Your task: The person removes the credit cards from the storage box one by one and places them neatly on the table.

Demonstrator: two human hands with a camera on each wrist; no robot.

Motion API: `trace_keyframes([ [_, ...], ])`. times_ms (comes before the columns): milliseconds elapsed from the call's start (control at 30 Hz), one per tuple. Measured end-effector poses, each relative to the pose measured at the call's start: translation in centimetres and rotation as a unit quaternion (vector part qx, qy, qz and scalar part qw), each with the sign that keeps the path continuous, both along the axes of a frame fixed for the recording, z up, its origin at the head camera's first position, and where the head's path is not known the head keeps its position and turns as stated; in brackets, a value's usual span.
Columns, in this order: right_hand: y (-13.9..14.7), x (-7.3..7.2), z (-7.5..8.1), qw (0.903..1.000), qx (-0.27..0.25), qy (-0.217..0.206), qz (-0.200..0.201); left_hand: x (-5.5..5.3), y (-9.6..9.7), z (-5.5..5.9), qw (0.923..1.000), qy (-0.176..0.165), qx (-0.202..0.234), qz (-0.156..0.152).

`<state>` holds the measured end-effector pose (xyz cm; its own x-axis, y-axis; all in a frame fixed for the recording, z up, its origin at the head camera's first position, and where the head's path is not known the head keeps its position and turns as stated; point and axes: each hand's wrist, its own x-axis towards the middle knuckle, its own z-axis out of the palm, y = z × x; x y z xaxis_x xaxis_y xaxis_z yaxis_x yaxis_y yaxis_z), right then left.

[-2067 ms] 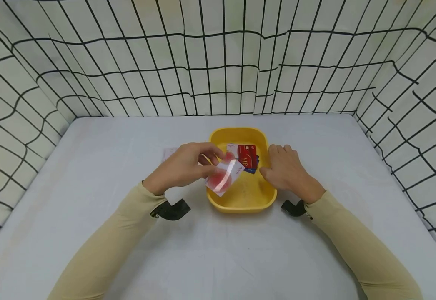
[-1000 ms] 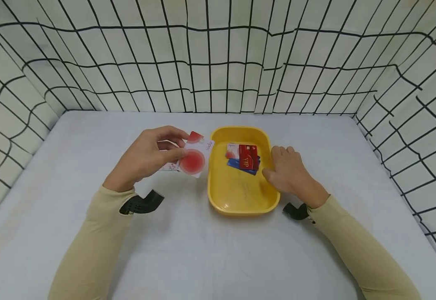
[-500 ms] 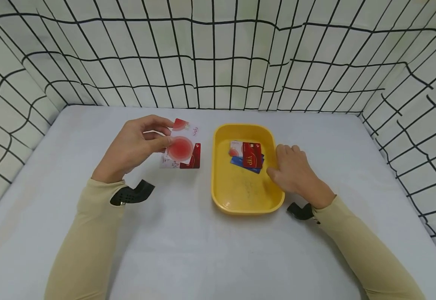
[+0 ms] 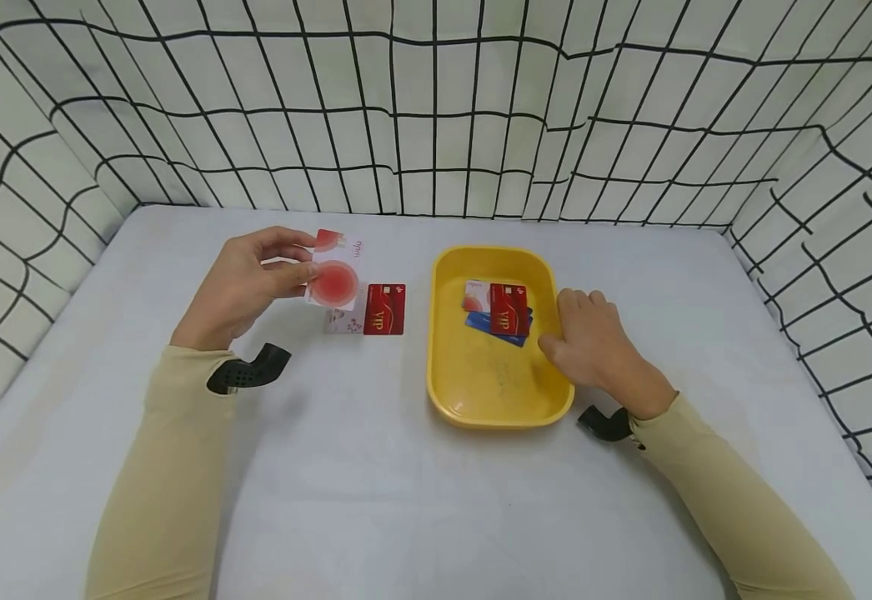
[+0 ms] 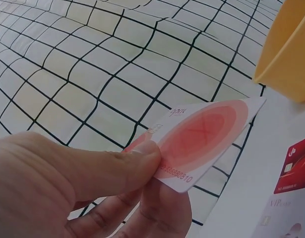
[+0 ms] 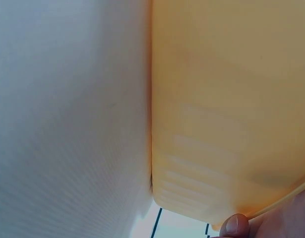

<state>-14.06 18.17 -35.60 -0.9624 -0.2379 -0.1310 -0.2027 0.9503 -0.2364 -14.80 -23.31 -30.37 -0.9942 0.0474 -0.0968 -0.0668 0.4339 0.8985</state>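
My left hand (image 4: 244, 279) pinches a white plastic card with pink-red circles (image 4: 336, 271) between thumb and fingers, raised over the table left of the tray. In the left wrist view the card (image 5: 202, 139) is tilted, with printed digits along one edge. Just below it in the head view, a red VIP card (image 4: 385, 309) and a pale patterned card (image 4: 344, 322) lie side by side on the table. My right hand (image 4: 593, 346) grips the right rim of a yellow plastic tray (image 4: 499, 400), its thumb over the edge. The right wrist view shows the tray's outer wall (image 6: 226, 109) and a fingertip at the rim.
Inside the tray rest another red VIP card (image 4: 508, 310), a white-and-pink card (image 4: 477, 295) and blue card (image 4: 492, 327) beneath them. A white wall with a black grid (image 4: 436, 108) encloses the white table (image 4: 406, 500) at the back and sides.
My left hand has carried the circle-patterned card out of the tray leftward, uncovering the red VIP card on the table. The right hand has stayed on the tray's rim.
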Motion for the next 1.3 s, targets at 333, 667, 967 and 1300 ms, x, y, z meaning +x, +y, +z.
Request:
trace_keyframes([
  [333, 0.1, 0.0, -0.1, 1.0000, 0.001, 0.003, 0.002, -1.1, -1.9, -2.0, 0.9995, -0.026, -0.002, 0.019],
  [667, 0.1, 0.0, 0.1, 1.0000, 0.000, 0.002, 0.007, -1.6, -4.2, -4.2, 0.9970, -0.070, 0.010, 0.030],
  [967, 0.1, 0.1, 0.1, 1.0000, -0.001, 0.001, 0.007, -1.9, -5.0, -5.2, 0.9940, -0.100, -0.026, 0.033],
  [1300, 0.1, 0.0, 0.1, 1.0000, -0.002, 0.006, 0.007, -2.0, -5.4, -6.1, 0.9893, -0.130, -0.052, 0.040],
])
